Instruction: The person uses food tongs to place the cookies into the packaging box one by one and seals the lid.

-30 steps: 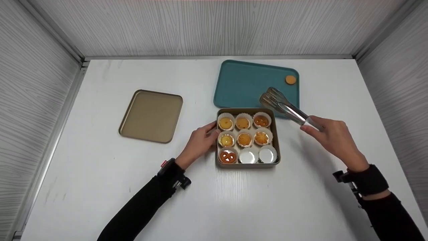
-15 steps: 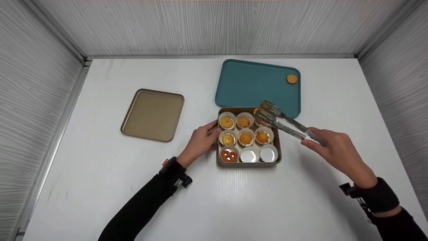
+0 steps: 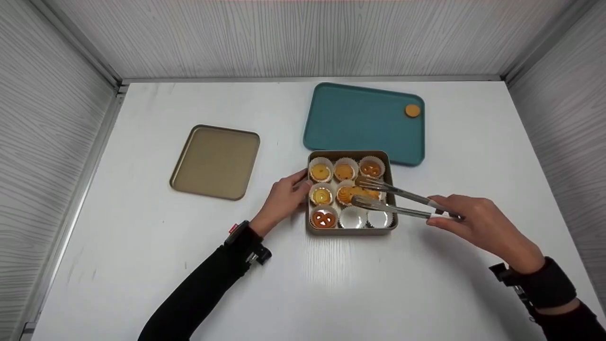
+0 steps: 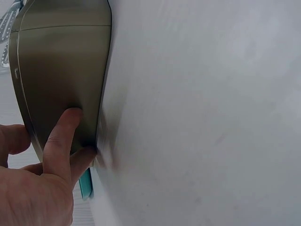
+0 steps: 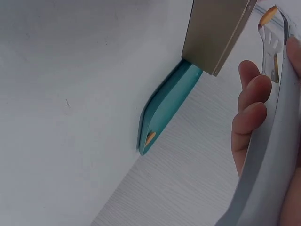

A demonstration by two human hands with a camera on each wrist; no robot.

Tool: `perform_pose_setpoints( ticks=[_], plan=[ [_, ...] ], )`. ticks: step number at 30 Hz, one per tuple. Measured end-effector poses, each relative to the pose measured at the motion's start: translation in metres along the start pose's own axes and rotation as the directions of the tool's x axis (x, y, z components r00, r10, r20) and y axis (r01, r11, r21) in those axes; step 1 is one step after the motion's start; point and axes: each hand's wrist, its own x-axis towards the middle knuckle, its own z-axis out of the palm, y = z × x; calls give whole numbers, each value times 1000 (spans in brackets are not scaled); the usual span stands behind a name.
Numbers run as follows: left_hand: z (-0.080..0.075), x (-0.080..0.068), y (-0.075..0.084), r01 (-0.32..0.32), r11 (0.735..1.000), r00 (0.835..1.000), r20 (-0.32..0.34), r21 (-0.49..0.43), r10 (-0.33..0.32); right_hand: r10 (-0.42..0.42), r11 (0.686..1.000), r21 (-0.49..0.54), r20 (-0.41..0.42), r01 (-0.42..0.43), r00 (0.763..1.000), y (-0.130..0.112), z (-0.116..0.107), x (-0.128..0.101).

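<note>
A gold tin point(image 3: 352, 231) holds paper cups in three rows. Most cups carry orange cookies; the two front right ones point(image 3: 353, 218) are bare. My left hand point(image 3: 289, 193) rests against the tin's left wall point(image 4: 61, 70), one straight finger point(image 4: 61, 132) pressing it. My right hand point(image 3: 442, 213) grips metal tongs point(image 3: 402, 193) by the handle. Their tips hover over the middle row. Orange shows at the tips point(image 5: 265, 16); I cannot tell whether a cookie is pinched there.
A teal tray point(image 3: 360, 118) lies behind the tin with one round cookie point(image 3: 412, 110) in its far right corner. The tin's gold lid point(image 3: 215, 162) lies to the left. Grey walls close in the white table point(image 3: 303, 284) on three sides.
My right hand has brought the tongs from over the teal tray toward me and left, down over the tin's middle row. The left hand has stayed at the tin.
</note>
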Motion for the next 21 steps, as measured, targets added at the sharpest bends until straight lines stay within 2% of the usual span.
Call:
perform_pose_setpoints(
  ticks=[8, 14, 21],
  plan=[
    [0, 0, 1, 4, 1000, 1000, 1, -3, -4, -15, 999, -45, 54, 18, 998, -4, -3, 2],
    [0, 0, 1, -6, 1000, 1000, -3, 14, 6, -63, 992, -104, 86, 72, 994, -6, -7, 5],
    [0, 0, 0, 11, 1000, 1000, 9, -25, -11, -127, 971, -186, 121, 148, 984, -8, -8, 10]
  ],
)
